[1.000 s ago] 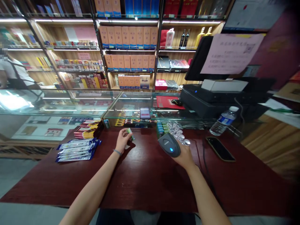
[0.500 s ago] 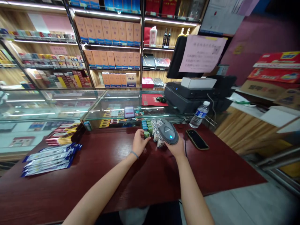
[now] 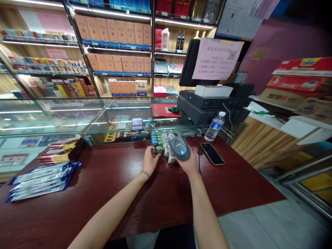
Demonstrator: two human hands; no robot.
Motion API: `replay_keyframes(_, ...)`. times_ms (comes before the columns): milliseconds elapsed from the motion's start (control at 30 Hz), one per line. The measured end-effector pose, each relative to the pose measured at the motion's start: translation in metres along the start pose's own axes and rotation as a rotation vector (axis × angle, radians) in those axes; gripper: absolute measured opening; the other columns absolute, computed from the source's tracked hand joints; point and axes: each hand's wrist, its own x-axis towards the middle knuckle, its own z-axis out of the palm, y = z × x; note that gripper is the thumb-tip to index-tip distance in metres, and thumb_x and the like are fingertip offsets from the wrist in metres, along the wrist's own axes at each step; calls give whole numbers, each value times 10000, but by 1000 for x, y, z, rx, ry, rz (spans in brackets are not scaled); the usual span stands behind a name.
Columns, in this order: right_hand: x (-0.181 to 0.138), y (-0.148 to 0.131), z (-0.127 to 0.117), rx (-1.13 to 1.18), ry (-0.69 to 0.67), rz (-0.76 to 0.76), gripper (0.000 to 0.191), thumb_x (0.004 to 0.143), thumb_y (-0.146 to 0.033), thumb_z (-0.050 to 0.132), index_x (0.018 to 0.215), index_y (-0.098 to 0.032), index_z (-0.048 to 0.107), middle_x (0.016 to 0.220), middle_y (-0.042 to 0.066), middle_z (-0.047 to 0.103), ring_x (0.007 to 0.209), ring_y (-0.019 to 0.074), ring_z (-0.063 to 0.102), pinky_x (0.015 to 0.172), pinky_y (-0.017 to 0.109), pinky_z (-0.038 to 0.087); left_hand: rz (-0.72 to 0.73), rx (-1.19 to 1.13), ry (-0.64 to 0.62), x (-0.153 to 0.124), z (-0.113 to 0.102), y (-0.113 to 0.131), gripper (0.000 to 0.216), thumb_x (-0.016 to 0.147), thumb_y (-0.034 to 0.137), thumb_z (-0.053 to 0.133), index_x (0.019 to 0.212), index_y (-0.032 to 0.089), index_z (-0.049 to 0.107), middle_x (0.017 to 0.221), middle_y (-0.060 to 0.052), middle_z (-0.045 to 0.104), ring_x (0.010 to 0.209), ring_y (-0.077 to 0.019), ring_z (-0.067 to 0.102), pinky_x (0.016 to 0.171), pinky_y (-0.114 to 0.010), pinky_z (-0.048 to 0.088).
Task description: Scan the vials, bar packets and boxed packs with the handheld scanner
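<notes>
My right hand (image 3: pixel 188 162) is wrapped round a dark grey barcode scanner (image 3: pixel 179 148), whose blue light is lit. The scanner's head hangs over small clear containers (image 3: pixel 171 158) with pale contents, hiding part of them. At the front of the neighbouring row, my left hand (image 3: pixel 150 160) has its fingers curled and its thumb against a small green-topped container (image 3: pixel 159 149). Behind it stand several more green containers (image 3: pixel 159 140) and blue ones (image 3: pixel 154 139), close together. The print on them is too small to read.
On the dark red counter (image 3: pixel 111 186) lie silver-blue packets (image 3: pixel 44 180) and a phone (image 3: pixel 212 154), with a water bottle (image 3: pixel 215 126) behind the phone. A glass display case (image 3: pixel 116 128) borders the back, carrying a small screen (image 3: pixel 137 124). A cable hangs beside my right hand.
The whole view has swung slightly right, so things sit further left in the picture. Both hands keep nearly the same places by the containers, the scanner still in my right hand.
</notes>
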Motion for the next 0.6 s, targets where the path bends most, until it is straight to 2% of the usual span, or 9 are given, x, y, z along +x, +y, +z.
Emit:
replay_keyframes(267,0,0,-1,8,11,9,394,739,-322,740,1100,-242,605,847,62,770,848,296,775,732,363,629,33,57,-9,5,10,-1,281,667,73,777,829,216,597,870,-17,555,826,-190,521,757,-301,426)
replay_keyframes(467,-1,0,0,32,11,19,367,735,-319,745,1067,-239,610,831,63,767,861,300,778,745,359,631,70,194,-22,9,13,-8,260,690,41,721,778,221,556,810,0,544,788,-186,504,752,-300,386)
replay_keyframes(600,0,-1,-1,15,11,15,391,734,-321,749,1090,-228,617,853,82,774,871,305,777,741,362,631,57,186,-5,12,13,-10,250,677,47,717,742,222,550,770,7,531,769,-186,489,766,-306,372)
